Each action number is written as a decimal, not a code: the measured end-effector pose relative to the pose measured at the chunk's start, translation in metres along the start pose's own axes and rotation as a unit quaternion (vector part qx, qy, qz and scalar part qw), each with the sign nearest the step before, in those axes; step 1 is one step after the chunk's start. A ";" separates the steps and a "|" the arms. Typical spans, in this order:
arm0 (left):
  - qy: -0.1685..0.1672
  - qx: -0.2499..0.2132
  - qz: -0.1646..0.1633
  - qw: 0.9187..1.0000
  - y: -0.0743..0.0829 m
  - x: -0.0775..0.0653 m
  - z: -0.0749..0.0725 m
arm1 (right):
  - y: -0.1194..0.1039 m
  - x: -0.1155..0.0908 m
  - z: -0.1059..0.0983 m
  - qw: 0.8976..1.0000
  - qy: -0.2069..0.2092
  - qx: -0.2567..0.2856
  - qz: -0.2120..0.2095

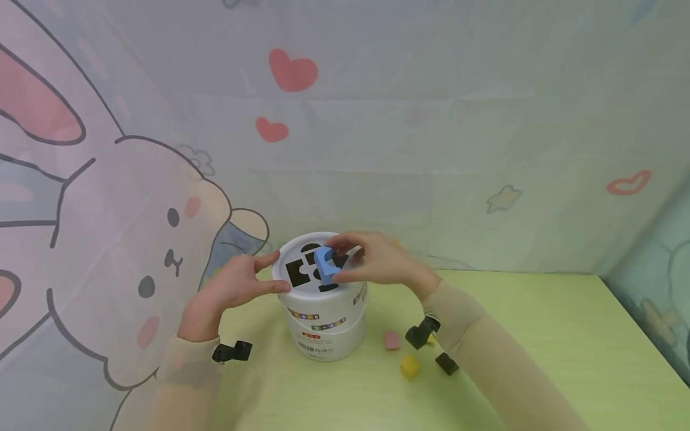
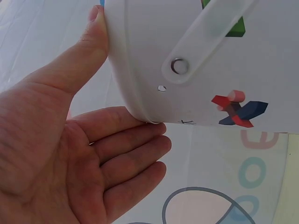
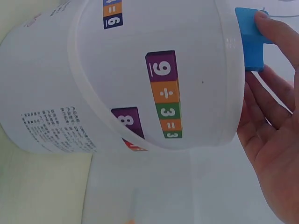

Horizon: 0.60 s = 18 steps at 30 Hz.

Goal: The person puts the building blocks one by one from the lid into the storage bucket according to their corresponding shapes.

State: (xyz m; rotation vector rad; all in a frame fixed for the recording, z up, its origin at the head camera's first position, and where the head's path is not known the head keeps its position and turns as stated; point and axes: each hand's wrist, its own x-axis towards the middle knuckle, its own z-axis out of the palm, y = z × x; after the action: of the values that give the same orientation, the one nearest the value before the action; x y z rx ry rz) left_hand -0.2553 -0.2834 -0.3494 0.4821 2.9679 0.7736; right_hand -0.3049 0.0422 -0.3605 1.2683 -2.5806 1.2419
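Note:
A white bucket [image 1: 326,332] stands upright, its lid [image 1: 281,270] pierced with several dark shaped holes. My left hand [image 1: 238,279] rests against the lid's left rim. In the left wrist view, its thumb lies along the rim and the other fingers extend fairly straight beside the bucket wall. With thumb and fingers, my right hand [image 1: 380,258] pinches a blue block [image 1: 326,265] with a notch in its side, over the right part of the lid. In the right wrist view the blue block [image 3: 252,44] is right at the lid's surface.
Right of the bucket, a pink block [image 1: 392,340], a yellow block [image 1: 409,367] and a black block [image 1: 447,363] lie on the green table [image 1: 539,335]. Another yellow piece is partly hidden by the right wrist camera [image 1: 423,333]. A printed cloth backdrop [image 1: 377,149] rises behind.

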 end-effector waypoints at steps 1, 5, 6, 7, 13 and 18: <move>0.000 0.000 -0.002 1.000 0.000 0.000 0.000 | -0.001 0.002 0.001 1.000 -0.005 0.001 0.002; -0.001 0.003 0.000 1.000 0.001 -0.001 0.000 | -0.005 0.007 0.005 0.999 -0.024 0.022 0.009; -0.001 0.004 0.000 1.000 0.001 -0.001 0.000 | -0.005 0.009 0.006 0.999 -0.027 0.025 0.011; -0.002 0.005 -0.001 1.000 0.000 -0.001 0.000 | -0.006 0.010 0.007 0.999 -0.029 0.028 0.011; -0.003 0.009 0.000 1.000 0.002 -0.002 -0.001 | -0.007 0.018 0.013 0.999 -0.030 0.026 0.009; -0.002 0.009 -0.002 1.000 0.000 -0.001 -0.001 | -0.008 0.024 0.019 0.999 -0.032 0.018 0.012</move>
State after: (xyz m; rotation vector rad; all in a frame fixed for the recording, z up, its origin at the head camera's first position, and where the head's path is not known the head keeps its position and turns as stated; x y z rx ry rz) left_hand -0.2541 -0.2841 -0.3486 0.4780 2.9735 0.7464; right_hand -0.3101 0.0110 -0.3601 1.3083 -2.6376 1.2795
